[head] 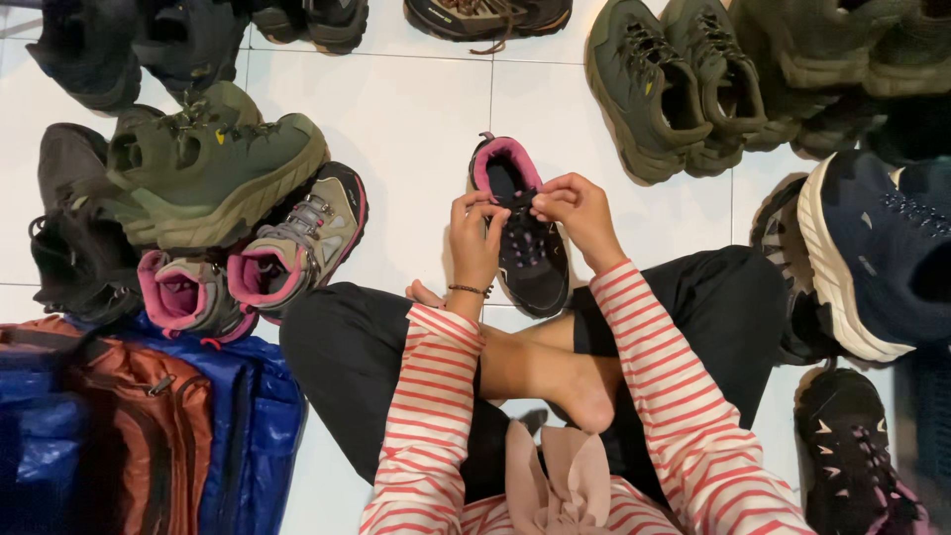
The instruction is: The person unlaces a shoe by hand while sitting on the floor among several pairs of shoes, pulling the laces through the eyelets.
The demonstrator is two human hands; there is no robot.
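Note:
A small black shoe (532, 260) with a pink lining and purple laces stands on the white tiled floor in front of my crossed legs. Both hands are at its laces near the tongue. My left hand (474, 236), with a thin bracelet at the wrist, pinches the lace on the shoe's left side. My right hand (578, 213) pinches the lace on the right side. Fingertips of both hands nearly meet above the shoe's opening. My sleeves are red-and-white striped. One bare foot (560, 381) rests across my lap.
Shoes ring me: olive green boots (213, 163) and grey-pink shoes (297, 243) at left, an olive pair (674, 84) at upper right, navy shoes (872, 258) and a black shoe (852, 456) at right. Blue and rust bags (149, 426) lie at lower left.

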